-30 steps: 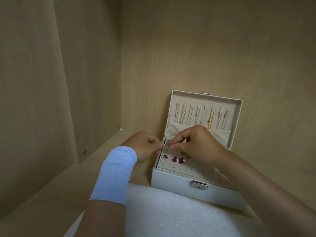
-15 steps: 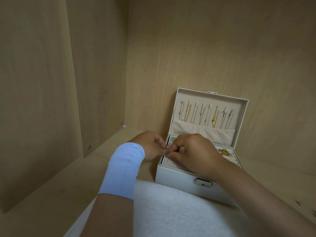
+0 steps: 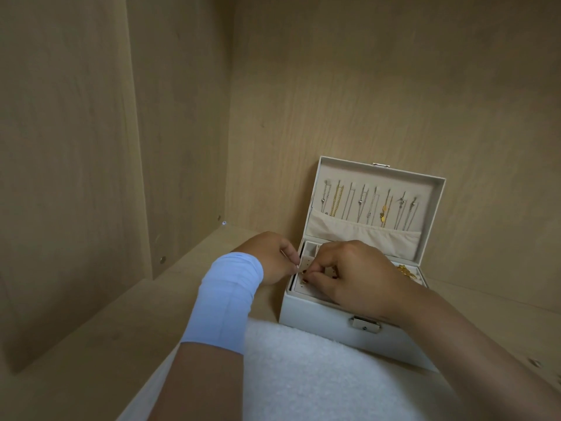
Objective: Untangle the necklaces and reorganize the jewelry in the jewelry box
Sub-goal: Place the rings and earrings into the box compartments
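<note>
boxfan: Not much has been shifted since half a sec ago tbh. Fingertips of the left hand and right hand have been slid a touch nearer, onto the earring pad, and a bit more of that pad has been uncovered. The jewelry box hasn't been budged.

tray_lurker: ok, and how are the hands being kept?

boxfan: Both are curled, with the tips brought together over the pad's near left corner. Whether anything is pinched there can't be told, it's too small. A red earring is seen on the pad just under the fingertips.

tray_lurker: and where's the box parked?

boxfan: It's set on a wooden shelf, close to the back wall, with the lid propped open and upright. Necklaces, silver and gold, are hung in a row inside the lid, their lower ends tucked into a fabric pocket. A gold chain heap is left at the tray's far right, just beyond the right wrist. A white fluffy cloth is spread in front, right up against the box. The left forearm is wrapped in a pale blue band.
</note>
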The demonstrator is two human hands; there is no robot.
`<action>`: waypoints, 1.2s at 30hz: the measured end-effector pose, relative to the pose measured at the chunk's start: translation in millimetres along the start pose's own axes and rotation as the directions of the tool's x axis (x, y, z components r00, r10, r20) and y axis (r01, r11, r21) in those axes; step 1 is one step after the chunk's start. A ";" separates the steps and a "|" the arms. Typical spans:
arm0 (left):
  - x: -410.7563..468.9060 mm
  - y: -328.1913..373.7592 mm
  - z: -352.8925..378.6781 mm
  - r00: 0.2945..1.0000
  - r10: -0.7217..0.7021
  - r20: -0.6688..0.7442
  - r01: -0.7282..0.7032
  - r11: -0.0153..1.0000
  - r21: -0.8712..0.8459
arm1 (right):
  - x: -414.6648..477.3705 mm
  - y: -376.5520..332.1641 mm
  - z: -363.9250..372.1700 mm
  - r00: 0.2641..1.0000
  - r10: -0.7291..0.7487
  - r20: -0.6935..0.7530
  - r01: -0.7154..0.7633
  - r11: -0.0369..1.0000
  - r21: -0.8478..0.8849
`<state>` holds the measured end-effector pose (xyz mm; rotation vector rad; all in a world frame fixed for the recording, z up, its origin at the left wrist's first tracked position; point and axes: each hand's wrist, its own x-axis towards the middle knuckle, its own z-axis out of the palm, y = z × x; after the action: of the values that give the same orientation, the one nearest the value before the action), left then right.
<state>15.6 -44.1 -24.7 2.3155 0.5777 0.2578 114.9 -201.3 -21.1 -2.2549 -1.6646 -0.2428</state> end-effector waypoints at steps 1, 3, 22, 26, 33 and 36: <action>0.0 0.5 0.0 1.000 0.009 -0.003 -0.009 1.000 0.004 | -0.2 0.2 -1.5 1.000 -0.001 -0.001 0.001 1.000 0.007; 0.2 2.1 0.4 0.999 0.028 -0.022 -0.028 0.999 0.015 | -0.3 -1.3 -1.9 1.000 -0.012 0.016 0.011 1.000 0.019; -20.5 131.3 108.1 0.829 0.552 -0.084 -0.552 0.833 0.026 | -176.8 136.9 -101.5 0.828 0.555 -0.081 -0.544 0.830 0.125; -14.1 177.2 153.3 0.795 0.602 0.076 -0.607 0.786 0.121 | -217.7 169.4 -102.6 0.760 0.648 -0.048 -0.645 0.761 0.063; 8.2 218.9 229.8 0.814 0.510 0.277 -0.572 0.788 0.230 | -249.9 197.8 -96.5 0.711 0.695 0.111 -0.702 0.709 0.059; 14.5 221.0 248.4 0.832 0.461 0.309 -0.541 0.796 0.270 | -250.8 201.3 -91.3 0.723 0.674 0.154 -0.691 0.710 0.139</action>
<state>186.5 -328.6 -48.8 2.7690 -0.1475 0.1356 235.2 -511.9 -49.6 -2.5716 -0.7221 0.1997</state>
